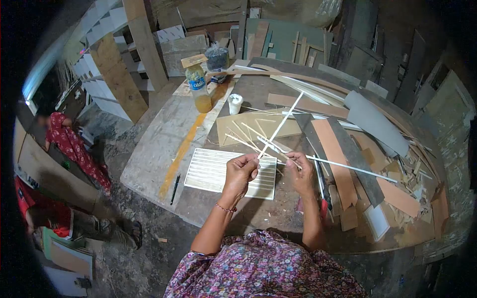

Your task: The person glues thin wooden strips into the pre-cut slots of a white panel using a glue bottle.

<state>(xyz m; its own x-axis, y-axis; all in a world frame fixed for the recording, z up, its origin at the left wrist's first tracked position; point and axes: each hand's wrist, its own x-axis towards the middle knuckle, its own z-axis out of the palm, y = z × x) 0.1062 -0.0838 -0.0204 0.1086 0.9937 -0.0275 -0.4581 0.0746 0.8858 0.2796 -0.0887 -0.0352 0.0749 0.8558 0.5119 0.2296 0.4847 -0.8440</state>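
My left hand (242, 171) pinches a thin pale wooden strip (287, 117) near its lower end; the strip slants up and away to the right. Between the closed fingers of my right hand (301, 173) is a short thin stick (272, 146) with a whitish end, and it crosses the strip just above my left fingertips. Below both hands lies a framed panel (211, 169) with rows of pale slats, partly covered by my left hand. Several loose thin strips (241, 130) rest on a brown board (285, 128) beyond it. A white cup (235, 104) with white matter at its rim stands farther back.
A bottle (198, 92) of amber liquid and a dark pen (175, 188) are on the left of the table (144, 164). To the right lie brown boards (334, 160), a grey rolled sheet (375, 121) and wood scraps (415, 191). People in red clothing (74, 144) are at far left.
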